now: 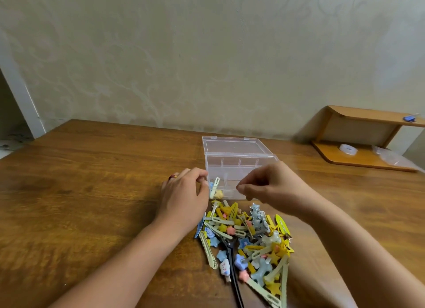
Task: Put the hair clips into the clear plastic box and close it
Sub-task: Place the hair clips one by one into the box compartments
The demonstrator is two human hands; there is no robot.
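- Left hand [184, 197] pinches a pale green hair clip [214, 187] at the clear plastic box [239, 167], lid open.
- Right hand [269, 183] fingers curled, grip unclear.
- Hair clip pile [248, 238] on tabletop [92, 192], lower centre.

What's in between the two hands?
In the head view, the front of the clear box with a pale clip inside lies between the left hand and right hand.

We can't make out any readable text anywhere here. No label or brand on the box [232, 167], nothing printed on the clips [248, 236], and the tape roll [348, 149] on the shelf [358, 160] is too blurry to tell.
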